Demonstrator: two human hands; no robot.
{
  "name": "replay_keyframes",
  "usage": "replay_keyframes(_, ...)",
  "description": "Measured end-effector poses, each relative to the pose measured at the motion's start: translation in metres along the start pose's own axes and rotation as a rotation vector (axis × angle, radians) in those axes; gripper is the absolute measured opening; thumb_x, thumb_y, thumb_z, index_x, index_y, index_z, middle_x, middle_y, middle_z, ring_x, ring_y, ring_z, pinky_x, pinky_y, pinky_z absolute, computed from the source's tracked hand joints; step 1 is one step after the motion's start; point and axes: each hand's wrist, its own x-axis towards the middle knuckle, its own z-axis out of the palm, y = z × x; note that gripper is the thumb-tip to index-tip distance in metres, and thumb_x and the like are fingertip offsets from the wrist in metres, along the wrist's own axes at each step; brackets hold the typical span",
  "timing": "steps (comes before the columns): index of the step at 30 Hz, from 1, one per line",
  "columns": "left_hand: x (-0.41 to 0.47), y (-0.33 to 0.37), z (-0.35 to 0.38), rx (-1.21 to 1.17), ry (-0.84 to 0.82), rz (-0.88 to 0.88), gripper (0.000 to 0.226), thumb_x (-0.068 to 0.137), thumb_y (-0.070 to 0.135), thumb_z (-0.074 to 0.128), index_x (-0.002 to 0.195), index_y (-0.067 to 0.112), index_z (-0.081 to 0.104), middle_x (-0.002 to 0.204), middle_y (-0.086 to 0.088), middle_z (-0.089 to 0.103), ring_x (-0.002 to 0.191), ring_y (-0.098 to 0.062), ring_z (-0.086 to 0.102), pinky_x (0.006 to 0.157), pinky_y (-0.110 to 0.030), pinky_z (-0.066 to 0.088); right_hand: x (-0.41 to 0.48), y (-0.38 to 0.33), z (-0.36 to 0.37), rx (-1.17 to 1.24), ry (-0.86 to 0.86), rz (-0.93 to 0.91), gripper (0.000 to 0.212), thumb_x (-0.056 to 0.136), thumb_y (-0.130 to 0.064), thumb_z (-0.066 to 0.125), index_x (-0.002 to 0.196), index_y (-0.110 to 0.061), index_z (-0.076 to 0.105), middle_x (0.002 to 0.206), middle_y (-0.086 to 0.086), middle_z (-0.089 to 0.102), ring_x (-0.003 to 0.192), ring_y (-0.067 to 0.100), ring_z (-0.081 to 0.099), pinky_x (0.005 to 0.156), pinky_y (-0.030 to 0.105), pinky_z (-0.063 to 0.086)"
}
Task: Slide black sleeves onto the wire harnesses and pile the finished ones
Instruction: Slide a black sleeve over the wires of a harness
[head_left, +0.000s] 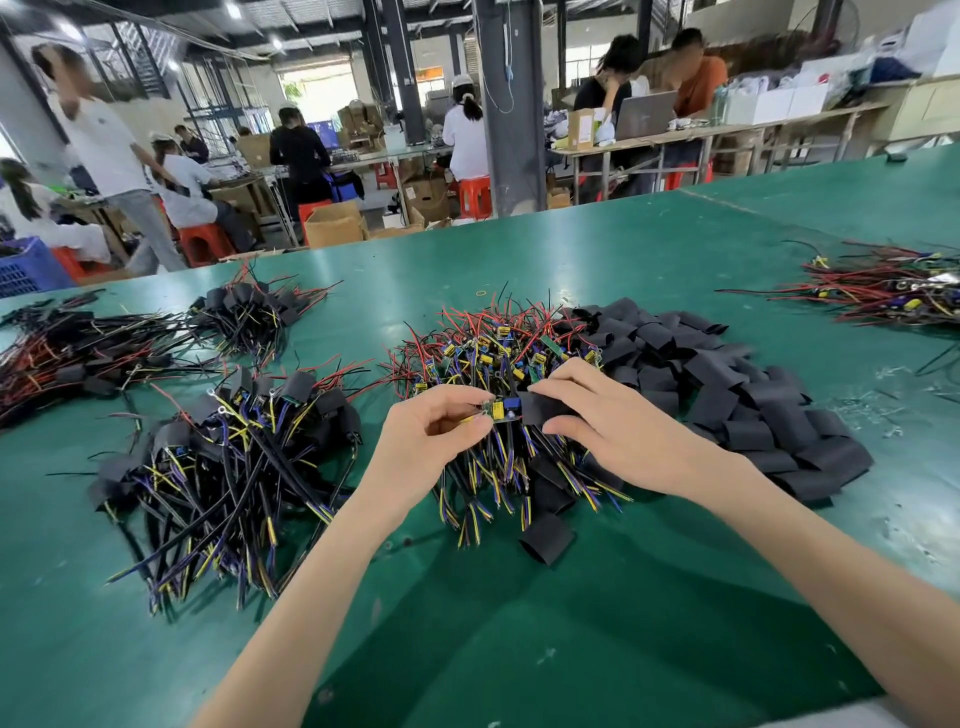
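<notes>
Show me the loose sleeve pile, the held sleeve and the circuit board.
loose sleeve pile (748, 410): head view, middle of the heap.
held sleeve (537, 408): head view, flat face.
circuit board (498, 410): head view, yellow part.

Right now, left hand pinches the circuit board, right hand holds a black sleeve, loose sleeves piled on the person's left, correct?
No: the head view shows the loose sleeves piled on the person's right; left hand pinches the circuit board, right hand holds a black sleeve.
</notes>
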Motion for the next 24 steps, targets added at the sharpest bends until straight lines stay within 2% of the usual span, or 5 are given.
replay_keyframes(7,-0.001,0.002,0.000,0.003,-0.043,0.030,0.030,0.079,-0.008,0.068,0.089,0.020,0.068,0.067,0.014,0.068,0.063,0.004,0.057,0.065,-0.009,0.043,0.000,-0.001,0.004,0.120,-0.051,0.040,0.038,0.095,-0.023,0.051,0.130,-0.006,0.050,0.117,0.004,0.047,0.103,0.019,0.049,0.093,0.037,0.039)
replay_keyframes(12,-0.002,0.002,0.000,0.013,-0.044,0.014,0.026,0.079,-0.004,0.070,0.087,0.020,0.069,0.069,0.013,0.070,0.066,0.004,0.060,0.067,-0.009,0.045,0.000,-0.001,0.005,0.127,0.011,0.007,0.039,0.091,-0.026,0.060,0.126,-0.010,0.054,0.113,0.000,0.048,0.090,0.001,0.042,0.080,0.017,0.034)
replay_keyframes(17,-0.003,0.000,0.001,0.043,-0.049,0.002,0.024,0.079,0.000,0.071,0.089,0.022,0.070,0.077,0.003,0.071,0.067,0.001,0.060,0.069,-0.011,0.047,0.000,-0.001,0.007,0.049,0.036,-0.045,0.040,0.088,-0.029,0.062,0.124,-0.011,0.056,0.111,-0.001,0.050,0.094,0.006,0.047,0.084,0.025,0.040)
replay_keyframes(21,-0.001,-0.004,0.002,0.085,-0.007,-0.003,0.019,0.078,0.006,0.074,0.088,0.022,0.068,0.077,0.005,0.071,0.067,-0.001,0.060,0.069,-0.012,0.045,0.000,-0.001,0.010,0.018,0.031,-0.040,0.041,0.089,-0.032,0.062,0.124,-0.012,0.057,0.111,-0.004,0.049,0.086,0.016,0.055,0.080,0.032,0.045)
replay_keyframes(24,-0.001,-0.006,0.002,0.113,0.001,0.027,0.021,0.077,0.005,0.076,0.082,0.024,0.067,0.074,0.009,0.071,0.069,-0.001,0.063,0.068,-0.010,0.045,-0.001,-0.002,0.012,0.048,0.011,-0.035,0.039,0.091,-0.034,0.059,0.124,-0.013,0.057,0.111,-0.005,0.048,0.082,0.018,0.055,0.079,0.030,0.044)
